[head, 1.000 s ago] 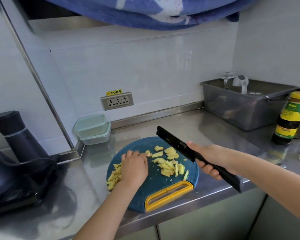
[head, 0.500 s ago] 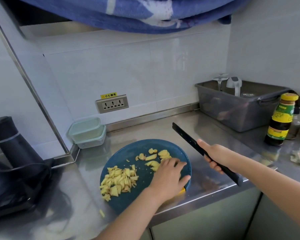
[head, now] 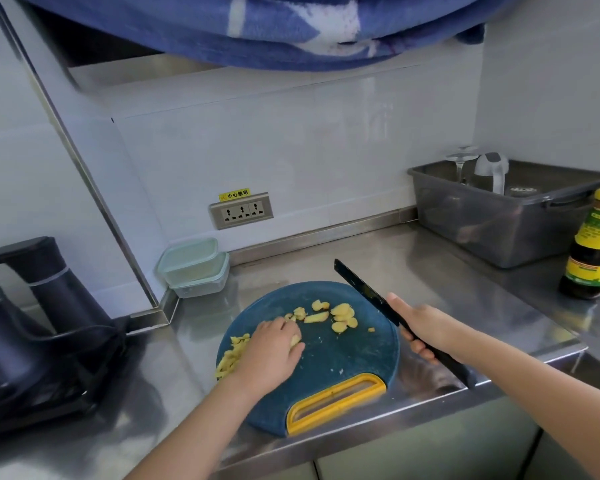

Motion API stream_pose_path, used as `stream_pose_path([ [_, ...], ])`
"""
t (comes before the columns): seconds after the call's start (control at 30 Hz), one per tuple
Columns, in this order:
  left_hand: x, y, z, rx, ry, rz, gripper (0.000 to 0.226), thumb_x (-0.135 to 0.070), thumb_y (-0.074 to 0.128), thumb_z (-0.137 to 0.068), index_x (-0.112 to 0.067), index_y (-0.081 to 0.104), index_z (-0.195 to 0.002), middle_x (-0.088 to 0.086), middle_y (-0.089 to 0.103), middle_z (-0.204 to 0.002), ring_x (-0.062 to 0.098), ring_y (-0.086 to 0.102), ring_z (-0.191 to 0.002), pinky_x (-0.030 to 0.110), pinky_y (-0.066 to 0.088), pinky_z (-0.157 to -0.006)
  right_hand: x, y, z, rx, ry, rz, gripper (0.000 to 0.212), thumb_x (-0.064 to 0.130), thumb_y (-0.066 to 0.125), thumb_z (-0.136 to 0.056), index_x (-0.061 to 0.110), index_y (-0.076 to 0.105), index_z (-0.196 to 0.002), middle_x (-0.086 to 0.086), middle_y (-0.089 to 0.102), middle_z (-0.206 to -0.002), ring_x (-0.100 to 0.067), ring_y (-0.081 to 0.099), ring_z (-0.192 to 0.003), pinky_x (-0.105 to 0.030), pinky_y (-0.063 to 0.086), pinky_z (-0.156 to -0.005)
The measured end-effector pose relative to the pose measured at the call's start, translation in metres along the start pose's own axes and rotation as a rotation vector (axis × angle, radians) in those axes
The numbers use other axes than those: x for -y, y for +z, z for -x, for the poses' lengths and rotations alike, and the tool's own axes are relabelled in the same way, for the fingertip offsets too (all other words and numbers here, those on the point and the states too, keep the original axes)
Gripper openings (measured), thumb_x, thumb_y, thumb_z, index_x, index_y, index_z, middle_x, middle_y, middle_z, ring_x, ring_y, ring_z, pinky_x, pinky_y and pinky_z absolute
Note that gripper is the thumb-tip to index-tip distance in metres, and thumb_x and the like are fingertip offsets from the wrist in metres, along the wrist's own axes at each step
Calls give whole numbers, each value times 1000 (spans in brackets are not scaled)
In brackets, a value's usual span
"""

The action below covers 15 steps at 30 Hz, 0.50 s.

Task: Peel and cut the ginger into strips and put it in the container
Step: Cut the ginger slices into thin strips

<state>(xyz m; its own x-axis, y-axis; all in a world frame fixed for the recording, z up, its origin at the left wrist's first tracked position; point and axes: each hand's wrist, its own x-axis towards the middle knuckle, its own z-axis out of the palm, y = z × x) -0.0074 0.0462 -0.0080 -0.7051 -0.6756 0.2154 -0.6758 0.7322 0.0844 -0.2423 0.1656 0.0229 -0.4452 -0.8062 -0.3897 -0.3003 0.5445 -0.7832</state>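
At the near edge of a stainless-steel counter (head: pixel 430 271), a person works ginger on one round blue plastic cutting board (head: pixel 326 375) with a yellow handle. The left hand (head: pixel 271 351) lies knuckles-up on the board's left half, its fingers bent down over a few yellow pieces. Whether it pinches them or only presses them cannot be told. Just to its left, a single heap of ginger strips (head: pixel 231 355) sits at the board's rim. The right hand (head: pixel 420 327) is wrapped round the handle of one black knife (head: pixel 361 289), held clear above the board's right edge with the blade pointing away.

Farther up the board lie about seven loose ginger slices (head: pixel 340 315), peeled but not yet cut fine. No skin shows on any piece, so peeling looks finished and cutting seems a good half done. The rest must be cut into strips and everything moved off the board.

Behind the board, two pale green plastic containers (head: pixel 193 268) stand stacked against the wall, well apart from the ginger, with no ginger visible in them. Beyond are one dark electric kettle (head: pixel 49 306) at left, one wall socket panel (head: pixel 241 210), one grey plastic tub (head: pixel 499 230) and one yellow-capped sauce bottle (head: pixel 593 244) at right. A blue cloth (head: pixel 291 29) hangs overhead.
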Motion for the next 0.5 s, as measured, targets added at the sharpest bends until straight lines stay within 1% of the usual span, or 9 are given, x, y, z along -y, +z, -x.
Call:
stream_pose_path([
  [0.1, 0, -1, 2, -21, -23, 40, 35, -42, 38, -99, -25, 52, -128, -8, 48, -127, 8, 42, -118, 21, 32, -101, 0, -2, 0, -5, -2, -8, 64, 67, 28, -93, 15, 41, -59, 2, 38, -42, -14, 34, -35, -23, 33, -41],
  [0.17, -12, 1, 0, -77, -6, 81, 40, -37, 32, -102, -24, 46, -137, -8, 44, -136, 7, 36, -127, 20, 28, -107, 0, -6, -1, -14, -12, -31, 63, 66, 29, -93, 14, 41, -61, 1, 38, -42, -15, 34, -34, -23, 32, -39],
  [0.23, -32, 2, -5, -104, 57, 126, 41, -30, 30, -103, -23, 40, -142, -7, 39, -144, 8, 31, -133, 21, 22, -111, -1, -11, -1, -25, -17, -45, 63, 67, 30, -93, 13, 41, -61, 0, 38, -43, -16, 33, -34, -22, 32, -37],
  [0.3, -56, 5, -15, -77, 158, 151, 41, -23, 31, -103, -21, 37, -144, -5, 36, -148, 10, 29, -137, 22, 21, -113, -3, -15, -2, -33, -19, -36, 64, 67, 29, -93, 12, 41, -62, 0, 38, -43, -17, 33, -35, -23, 32, -37],
  [0.4, -85, 15, -29, 2, 286, 133, 43, -18, 34, -102, -18, 35, -146, -1, 35, -150, 14, 28, -139, 30, 26, -114, -6, -18, 1, -25, -22, -25, 64, 67, 29, -92, 13, 41, -62, 0, 38, -44, -16, 34, -35, -23, 32, -37],
  [0.5, -91, 24, -35, 54, 295, 106, 43, -18, 35, -102, -17, 37, -145, 0, 37, -149, 15, 30, -138, 32, 28, -113, -8, -15, 4, -7, -26, 5, 63, 67, 30, -92, 14, 42, -62, 1, 39, -44, -15, 34, -34, -21, 31, -37],
])
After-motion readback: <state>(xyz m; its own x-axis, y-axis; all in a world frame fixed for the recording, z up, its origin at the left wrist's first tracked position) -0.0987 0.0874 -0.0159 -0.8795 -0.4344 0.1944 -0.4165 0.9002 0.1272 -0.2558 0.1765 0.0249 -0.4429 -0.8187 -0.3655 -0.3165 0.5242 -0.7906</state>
